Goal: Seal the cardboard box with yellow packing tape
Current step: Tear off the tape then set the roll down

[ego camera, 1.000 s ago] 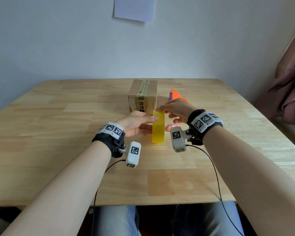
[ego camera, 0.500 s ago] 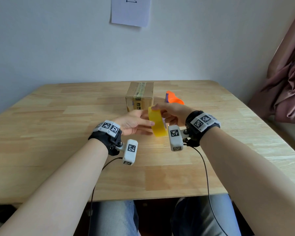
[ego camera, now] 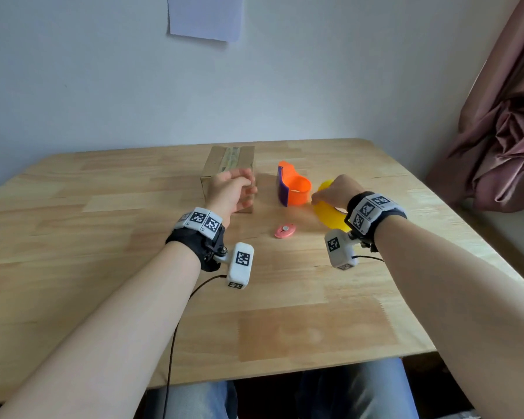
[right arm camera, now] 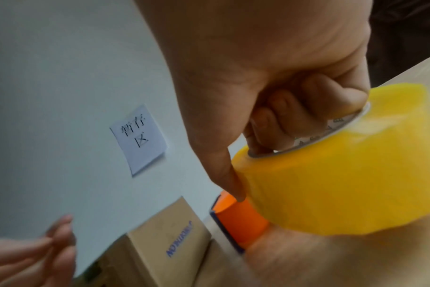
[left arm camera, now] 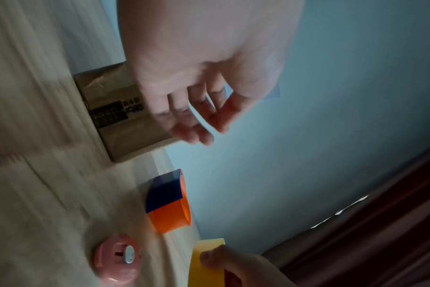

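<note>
The cardboard box stands at the table's far middle, with old clear tape along its top. My left hand hovers in front of the box, fingers loosely spread and holding nothing. My right hand grips the yellow tape roll to the right of the box. In the right wrist view its fingers curl through the core and the thumb presses the outside of the yellow roll. The roll is held just off the table.
An orange and blue tape dispenser stands between the box and the roll. A small pink round cutter lies on the wooden table nearer me. A paper note hangs on the wall; a curtain hangs at the right.
My left hand let go of the yellow roll and moved up towards the box. My right hand carried the roll off to the right, beside the orange dispenser.
</note>
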Demonstrator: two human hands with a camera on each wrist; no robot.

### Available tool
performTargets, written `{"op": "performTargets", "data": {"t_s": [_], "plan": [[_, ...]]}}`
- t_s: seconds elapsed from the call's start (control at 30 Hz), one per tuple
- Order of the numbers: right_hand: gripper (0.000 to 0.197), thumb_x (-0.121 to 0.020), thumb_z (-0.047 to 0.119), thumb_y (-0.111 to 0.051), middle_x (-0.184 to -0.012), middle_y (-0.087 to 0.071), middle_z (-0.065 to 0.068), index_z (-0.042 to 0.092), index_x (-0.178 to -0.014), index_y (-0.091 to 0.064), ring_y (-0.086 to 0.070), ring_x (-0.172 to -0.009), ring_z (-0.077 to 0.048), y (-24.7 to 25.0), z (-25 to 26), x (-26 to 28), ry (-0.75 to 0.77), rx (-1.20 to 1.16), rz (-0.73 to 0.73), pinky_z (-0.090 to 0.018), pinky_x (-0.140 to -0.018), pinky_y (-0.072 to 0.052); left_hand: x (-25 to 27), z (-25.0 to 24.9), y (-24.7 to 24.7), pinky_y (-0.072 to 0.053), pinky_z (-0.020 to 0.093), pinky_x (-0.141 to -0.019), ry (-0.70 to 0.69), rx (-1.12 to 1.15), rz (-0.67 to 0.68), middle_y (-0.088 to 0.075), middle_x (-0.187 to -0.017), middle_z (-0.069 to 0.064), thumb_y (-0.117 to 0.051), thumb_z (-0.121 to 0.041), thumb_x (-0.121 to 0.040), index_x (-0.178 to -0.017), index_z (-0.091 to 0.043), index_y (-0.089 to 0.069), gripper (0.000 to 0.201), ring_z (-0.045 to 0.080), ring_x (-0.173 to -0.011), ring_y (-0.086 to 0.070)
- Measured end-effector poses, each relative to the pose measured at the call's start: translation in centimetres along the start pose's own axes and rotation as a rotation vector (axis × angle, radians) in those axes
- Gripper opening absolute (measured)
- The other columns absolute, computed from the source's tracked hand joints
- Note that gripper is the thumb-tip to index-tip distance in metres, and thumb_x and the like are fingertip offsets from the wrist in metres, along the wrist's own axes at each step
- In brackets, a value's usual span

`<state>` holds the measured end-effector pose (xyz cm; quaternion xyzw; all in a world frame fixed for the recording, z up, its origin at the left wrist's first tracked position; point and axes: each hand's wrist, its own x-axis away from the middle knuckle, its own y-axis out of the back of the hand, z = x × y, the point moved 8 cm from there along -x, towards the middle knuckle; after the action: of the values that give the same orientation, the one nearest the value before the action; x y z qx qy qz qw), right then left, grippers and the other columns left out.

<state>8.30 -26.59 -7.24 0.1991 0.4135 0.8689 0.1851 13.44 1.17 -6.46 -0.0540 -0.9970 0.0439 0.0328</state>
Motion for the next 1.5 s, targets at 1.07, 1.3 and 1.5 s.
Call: {"op": "performTargets", "data": {"t_s": [1.07, 1.3, 1.5], "plan": [[0.021, -0.093, 0.013, -0.070, -0.073, -0.070, -0.015, 0.008, -0.112, -0.077, -0.077, -0.062, -0.026, -8.7, 7.7, 2.5, 0.319, 0.207, 0.342, -0.038, -0.062, -0.067, -2.0, 2.8, 9.0, -0.048, 0.025, -0.066, -0.047, -0.052, -0.499, -0.069, -0.122, 0.009, -0.052, -0.008, -0.093, -0.116, -0.017, -0.066, 0.029, 0.021, -0.094, -0.066], [0.072, -0.099, 0.002, -0.049, -0.136, -0.058, -0.009, 0.027, -0.162, -0.026, -0.080, -0.078, -0.028, -9.7, 10.6, 2.0, 0.229, -0.264, 0.360, -0.048, -0.069, -0.067, -2.0, 2.2, 7.1, -0.043, 0.044, -0.115, 0.047, -0.198, -0.221, -0.052, -0.155, 0.004, -0.050, -0.004, -0.096, -0.155, -0.014, -0.048, 0.060, 0.025, -0.136, -0.051], [0.056, -0.098, 0.007, -0.039, -0.110, -0.073, -0.015, 0.021, -0.151, -0.051, -0.080, -0.077, -0.029, -9.3, 11.1, 3.4, 0.207, -0.274, 0.258, -0.046, -0.072, -0.067, -0.6, 2.5, 7.4, -0.055, 0.044, -0.093, 0.104, -0.199, -0.249, -0.057, -0.095, -0.003, -0.051, -0.009, -0.099, -0.122, -0.013, -0.061, 0.025, 0.013, -0.078, -0.052]]}}
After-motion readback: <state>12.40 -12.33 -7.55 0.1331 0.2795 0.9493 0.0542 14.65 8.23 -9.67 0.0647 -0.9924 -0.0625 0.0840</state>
